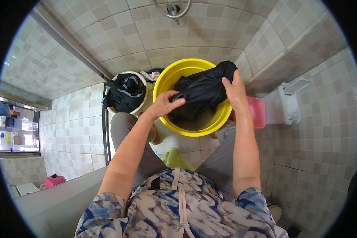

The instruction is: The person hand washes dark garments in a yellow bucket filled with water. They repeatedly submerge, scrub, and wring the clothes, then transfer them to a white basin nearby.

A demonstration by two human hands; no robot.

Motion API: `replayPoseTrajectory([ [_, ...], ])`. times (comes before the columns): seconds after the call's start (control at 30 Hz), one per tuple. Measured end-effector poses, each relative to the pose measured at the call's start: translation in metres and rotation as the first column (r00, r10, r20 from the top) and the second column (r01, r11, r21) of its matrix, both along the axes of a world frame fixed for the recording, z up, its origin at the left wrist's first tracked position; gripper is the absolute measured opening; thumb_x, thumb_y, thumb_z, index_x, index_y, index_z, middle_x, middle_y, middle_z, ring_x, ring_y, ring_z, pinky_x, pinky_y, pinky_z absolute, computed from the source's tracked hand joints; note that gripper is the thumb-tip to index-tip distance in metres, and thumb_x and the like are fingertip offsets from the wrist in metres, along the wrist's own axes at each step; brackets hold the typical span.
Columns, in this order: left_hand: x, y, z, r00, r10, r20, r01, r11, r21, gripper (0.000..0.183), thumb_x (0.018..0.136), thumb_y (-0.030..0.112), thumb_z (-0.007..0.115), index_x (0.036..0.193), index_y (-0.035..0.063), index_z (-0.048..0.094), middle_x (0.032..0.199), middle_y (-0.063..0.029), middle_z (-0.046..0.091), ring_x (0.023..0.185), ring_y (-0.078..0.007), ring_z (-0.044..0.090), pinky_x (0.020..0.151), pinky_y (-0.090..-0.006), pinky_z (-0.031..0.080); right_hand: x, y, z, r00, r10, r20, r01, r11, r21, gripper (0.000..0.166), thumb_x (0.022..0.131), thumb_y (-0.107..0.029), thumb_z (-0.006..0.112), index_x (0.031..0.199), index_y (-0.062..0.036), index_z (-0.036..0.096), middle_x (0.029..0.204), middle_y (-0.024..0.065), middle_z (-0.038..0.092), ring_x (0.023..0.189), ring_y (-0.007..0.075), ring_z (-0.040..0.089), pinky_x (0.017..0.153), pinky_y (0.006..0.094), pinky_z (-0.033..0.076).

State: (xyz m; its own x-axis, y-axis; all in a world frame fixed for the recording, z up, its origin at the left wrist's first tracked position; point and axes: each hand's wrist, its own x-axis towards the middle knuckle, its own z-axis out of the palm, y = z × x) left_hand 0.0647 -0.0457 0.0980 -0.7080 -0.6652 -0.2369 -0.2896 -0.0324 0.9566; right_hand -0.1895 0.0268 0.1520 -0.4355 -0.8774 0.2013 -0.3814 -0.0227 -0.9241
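Observation:
A black wet-looking garment [203, 89] is stretched between my two hands above a yellow plastic tub [196, 133]. My left hand [166, 104] grips its near left end, thumb and fingers on the cloth. At the upper right, my right hand [234, 89] pinches the other end near the tub's rim. Below the raised cloth, more dark fabric lies in murky water [200, 122] inside the tub. To the left of the tub stands a white round basin [142, 104] holding dark clothes [126, 92] with pale stripes.
A pink plastic basin [257, 113] is right of the tub, beside a white lidded bin [287, 104]. Small items [153, 76] lie between the white basin and tub. A hose and tap [173, 10] are on the tiled wall ahead. Yellow-green material [175, 157] shows between my knees.

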Motion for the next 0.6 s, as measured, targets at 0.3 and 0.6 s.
replayPoseTrajectory([
  [0.3,0.004,0.007,-0.013,0.999,0.036,0.031,-0.041,0.98,0.194,0.023,0.087,0.023,0.058,0.099,0.0044,0.063,0.087,0.0012,0.061,0.08,-0.0117,0.053,0.075,-0.0269,0.043,-0.015,-0.004,0.012,0.513,-0.126,0.849,0.208,0.978,0.019,0.021,0.084,-0.002,0.054,0.105,0.0006,0.048,0.096,0.0137,0.058,0.088,0.0255,0.059,0.078,0.038,0.051],
  [0.6,-0.023,0.012,-0.028,0.818,0.566,-0.103,-0.265,0.529,0.806,0.041,0.093,0.031,0.044,0.12,0.0012,0.049,0.117,-0.013,0.057,0.109,-0.0259,0.053,0.098,-0.0388,0.039,0.024,0.017,-0.112,0.754,-0.274,0.598,-0.196,0.774,0.602,0.074,0.081,-0.064,0.048,0.122,-0.0024,0.043,0.102,0.0162,0.058,0.082,0.0257,0.062,0.066,0.0373,0.05],
])
